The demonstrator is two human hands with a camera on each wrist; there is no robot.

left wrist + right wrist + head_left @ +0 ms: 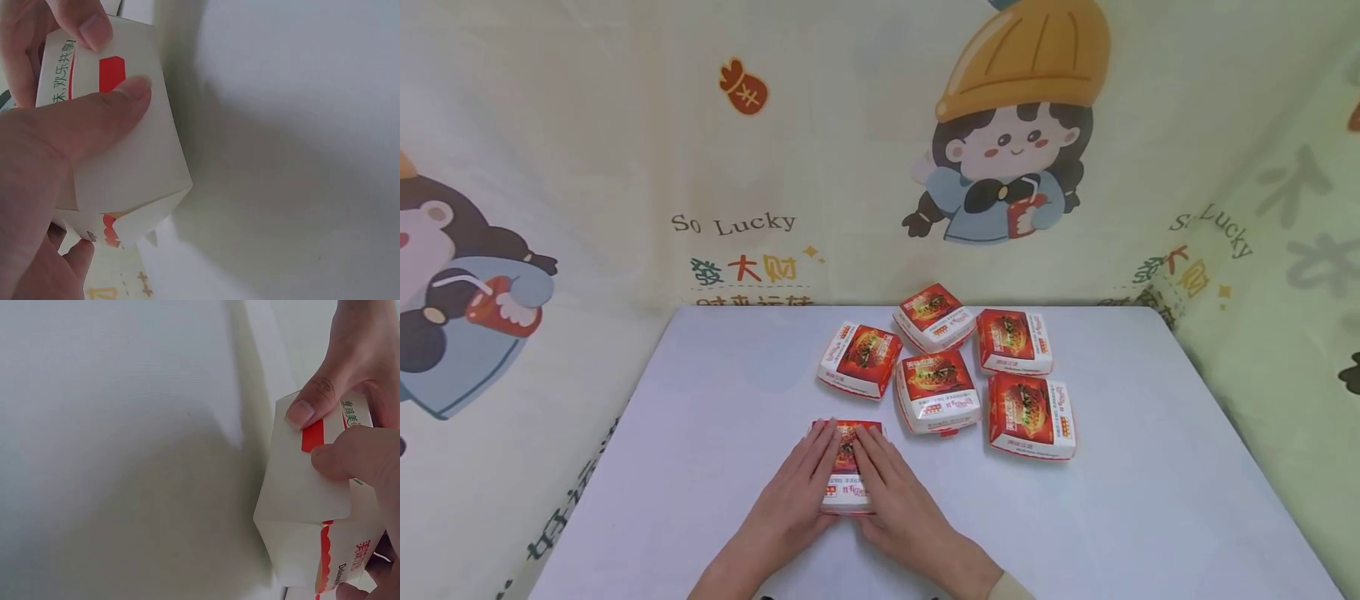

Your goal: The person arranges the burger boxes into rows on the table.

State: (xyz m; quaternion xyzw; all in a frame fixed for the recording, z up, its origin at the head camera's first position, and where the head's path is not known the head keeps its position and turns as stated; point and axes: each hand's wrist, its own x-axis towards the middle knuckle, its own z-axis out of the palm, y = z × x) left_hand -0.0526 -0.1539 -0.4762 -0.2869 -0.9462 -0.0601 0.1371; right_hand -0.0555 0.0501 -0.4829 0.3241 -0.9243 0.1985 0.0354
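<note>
A red-and-white cardboard burger box (848,483) with a burger picture on its lid rests near the front of the table. My left hand (790,492) holds its left side, and my right hand (901,500) holds the right side. Fingers of both hands stretch over the lid. In the left wrist view, the left thumb lies across the white front panel beside a red tab (112,67). The right wrist view has both thumbs on that panel, close by the tab (312,439). The lid looks closed down.
Several more burger boxes stand in a loose group behind and to the right, the nearest being a middle box (938,387) and a right-hand box (1032,417). The white table (715,392) ends against a printed cloth backdrop (835,150).
</note>
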